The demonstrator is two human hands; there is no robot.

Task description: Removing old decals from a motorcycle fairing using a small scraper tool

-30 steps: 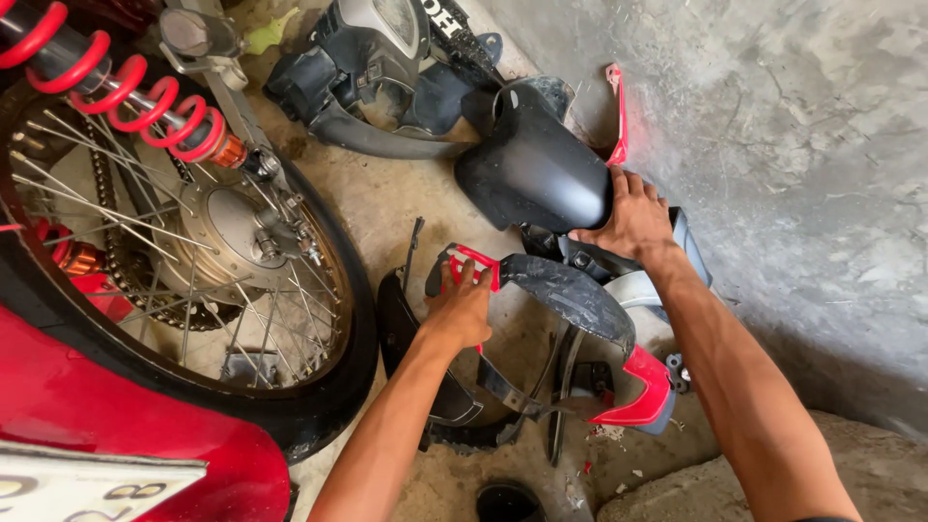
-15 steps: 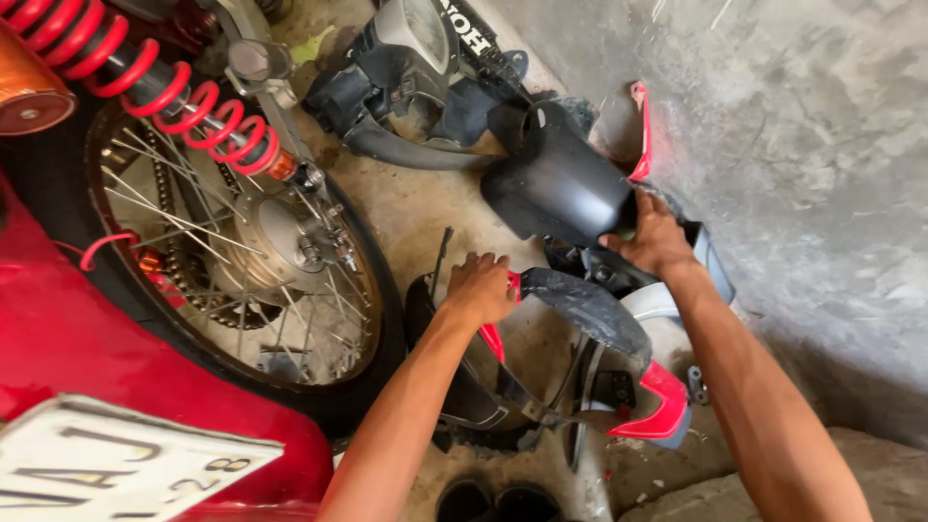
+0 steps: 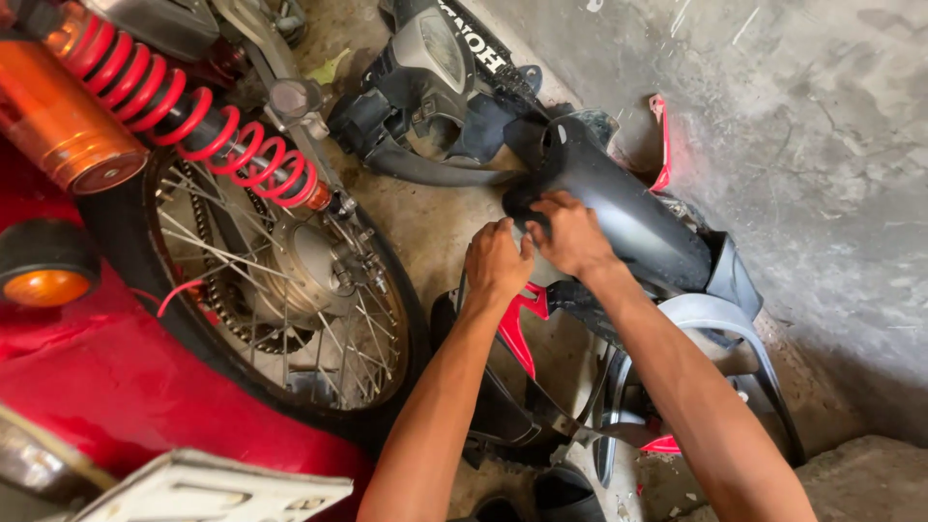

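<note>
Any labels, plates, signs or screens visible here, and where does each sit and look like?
Licence plate: bottom left, below the red bodywork, flat pale rectangle seen at an angle.
Lettered panel: top centre, on the black cover lying on the ground, white letters on black.
Gauge window: beside it, a greyish oval lens.
No packages or screens.

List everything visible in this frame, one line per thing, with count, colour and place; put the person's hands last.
black mudguard: 1, glossy black, centre right, lying against the wall.
headlight cowl: 1, black with grey lens, top centre on the floor.
red and black fairing panels: several, piled below the hands.
grey curved panel: 1, right, under the mudguard.
spoked rear wheel: 1, black tyre, left of centre.
shock spring: 1, red, upper left.
turn signal: 1, orange, far left.
red bodywork: lower left.
concrete wall: grey, right.
left hand: 1, at the mudguard's near end.
right hand: 1, gripping the mudguard.
</note>
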